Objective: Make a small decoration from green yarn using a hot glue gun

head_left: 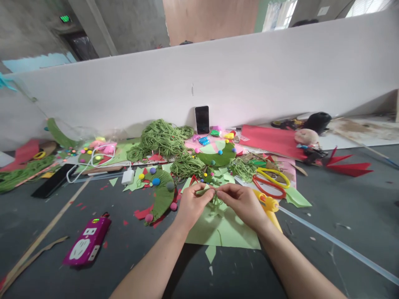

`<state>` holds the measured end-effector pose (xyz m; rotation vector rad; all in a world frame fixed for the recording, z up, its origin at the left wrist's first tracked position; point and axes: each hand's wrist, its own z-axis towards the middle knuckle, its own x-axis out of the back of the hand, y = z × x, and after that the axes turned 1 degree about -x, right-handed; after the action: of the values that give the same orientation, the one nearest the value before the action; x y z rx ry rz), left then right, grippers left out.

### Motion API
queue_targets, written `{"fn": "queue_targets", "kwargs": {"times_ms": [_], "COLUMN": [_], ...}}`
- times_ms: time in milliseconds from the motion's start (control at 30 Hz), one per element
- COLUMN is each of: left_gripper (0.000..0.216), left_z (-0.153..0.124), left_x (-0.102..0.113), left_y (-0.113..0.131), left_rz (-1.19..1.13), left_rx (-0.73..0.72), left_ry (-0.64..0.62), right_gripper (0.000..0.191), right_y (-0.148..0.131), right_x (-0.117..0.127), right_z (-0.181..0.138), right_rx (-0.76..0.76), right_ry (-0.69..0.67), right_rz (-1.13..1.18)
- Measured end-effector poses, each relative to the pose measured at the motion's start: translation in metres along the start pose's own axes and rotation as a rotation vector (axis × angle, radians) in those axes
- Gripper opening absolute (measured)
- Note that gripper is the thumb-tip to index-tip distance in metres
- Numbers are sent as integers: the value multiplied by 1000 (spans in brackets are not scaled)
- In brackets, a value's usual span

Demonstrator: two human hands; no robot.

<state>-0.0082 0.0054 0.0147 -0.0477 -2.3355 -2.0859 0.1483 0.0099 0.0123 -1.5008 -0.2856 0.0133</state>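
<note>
My left hand (195, 204) and my right hand (242, 204) meet over a sheet of light green paper (205, 230). Both are closed in a pinch, fingertips nearly touching, on a thin strand of green yarn (215, 204) that hangs in loops below them. A small light green scrap shows at my left fingers; whether they grip it too I cannot tell. Left of my hands lies a yarn-wrapped green crescent (162, 195) with coloured pom-poms. Beside my right hand is a yellow glue gun (270, 204) with a long clear glue stick (336, 241).
Orange-and-yellow-handled scissors (269, 189) lie beyond my right hand. Heaps of green yarn (163, 139), another green crescent (218, 157) and red card (269, 141) fill the back. A phone (202, 119) leans on the white partition (140, 91). A purple case (89, 240) lies at left.
</note>
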Motion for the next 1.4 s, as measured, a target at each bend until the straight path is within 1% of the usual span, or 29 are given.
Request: {"fn": "queue_targets", "kwargs": {"times_ms": [167, 267, 467, 567, 633, 767, 833, 1000, 1133, 1233, 1300, 1400], "left_gripper": [10, 9, 9, 9, 10, 15, 18, 19, 19, 16, 13, 9], "left_z": [1, 0, -3, -4, -4, -2, -1, 1, 1, 0, 0, -1], "left_x": [3, 2, -2, -2, -2, -2, -2, 1, 3, 2, 1, -1], "left_y": [2, 2, 1, 3, 5, 3, 0, -5, -2, 1, 2, 2], "left_rz": [211, 310, 360, 357, 293, 95, 65, 97, 233, 329, 372, 405], "left_rx": [-157, -194, -174, -166, -134, 0, 19, 4, -31, -101, -140, -167], "left_ry": [31, 54, 102, 112, 77, -51, -70, -77, -60, -43, -26, 16], "right_gripper": [18, 18, 17, 16, 18, 21, 21, 18, 19, 20, 19, 18], "right_y": [0, -1, -1, 0, 1, 1, 1, -1, 2, 3, 3, 2], "right_x": [-1, -3, -9, -10, -7, -1, 1, 3, 5, 5, 3, -1], "right_z": [0, -1, -2, -1, 0, 2, 2, 2, 2, 2, 2, 0], "right_rx": [47, 57, 21, 11, 3, -29, -34, -30, -27, -27, -25, -15], "right_ry": [12, 18, 71, 66, 57, 32, 17, -18, -51, -67, -61, -10], "right_rz": [-112, -145, -127, -84, -47, 9, 16, 38, 30, 2, -18, -60]}}
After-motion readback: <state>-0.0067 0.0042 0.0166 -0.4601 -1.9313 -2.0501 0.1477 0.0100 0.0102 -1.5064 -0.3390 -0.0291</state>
